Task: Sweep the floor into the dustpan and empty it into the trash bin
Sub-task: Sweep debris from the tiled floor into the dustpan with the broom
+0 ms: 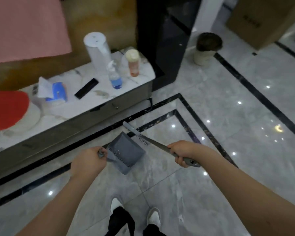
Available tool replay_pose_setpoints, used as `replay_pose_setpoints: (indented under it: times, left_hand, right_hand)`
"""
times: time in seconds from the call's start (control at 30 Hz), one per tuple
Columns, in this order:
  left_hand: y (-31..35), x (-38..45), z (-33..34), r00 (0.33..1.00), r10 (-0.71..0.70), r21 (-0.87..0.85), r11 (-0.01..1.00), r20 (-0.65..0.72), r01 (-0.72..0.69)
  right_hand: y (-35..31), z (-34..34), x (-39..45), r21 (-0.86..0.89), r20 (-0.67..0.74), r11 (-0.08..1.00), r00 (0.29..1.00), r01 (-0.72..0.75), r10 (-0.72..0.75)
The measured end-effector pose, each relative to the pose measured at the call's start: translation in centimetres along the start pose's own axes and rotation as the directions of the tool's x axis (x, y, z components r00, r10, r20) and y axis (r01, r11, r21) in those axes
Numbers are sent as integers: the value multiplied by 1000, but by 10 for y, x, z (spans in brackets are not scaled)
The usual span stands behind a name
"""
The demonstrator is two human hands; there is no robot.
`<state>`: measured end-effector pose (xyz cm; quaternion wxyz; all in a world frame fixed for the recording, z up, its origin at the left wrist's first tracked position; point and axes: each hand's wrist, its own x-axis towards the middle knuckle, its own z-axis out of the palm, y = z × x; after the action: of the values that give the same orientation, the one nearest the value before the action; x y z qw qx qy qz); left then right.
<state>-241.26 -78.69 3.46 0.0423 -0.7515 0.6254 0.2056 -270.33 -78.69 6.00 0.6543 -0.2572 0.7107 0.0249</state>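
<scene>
- Head view: my left hand grips the dustpan handle; pan hangs just ahead of it.
- My right hand is closed round the broom; its long axis runs up-left, the head just beyond the pan.
- Trash bin stands well apart, up-right; right hand nearer.

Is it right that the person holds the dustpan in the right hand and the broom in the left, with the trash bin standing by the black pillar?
Not quite: the hands are swapped. The head view shows the left hand gripping the dustpan handle and the right hand gripping the broom. The trash bin does stand by the black pillar.
</scene>
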Motion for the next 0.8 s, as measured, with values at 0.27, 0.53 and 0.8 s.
replay_pose_setpoints:
  times: [0.27,0.53,0.8]
  left_hand:
    - [133,-1,-19,960,276,54,959,36,-278]
    - [240,9,-16,858,489,154,846,158,-510]
    - [320,13,2,707,653,145,698,272,-701]
  right_hand:
    - [106,-79,-46,386,-80,913,981,-133,176]
    - [155,-135,-63,632,-46,737,938,-239,343]
    - [207,-151,-92,799,-116,584,918,-141,380]
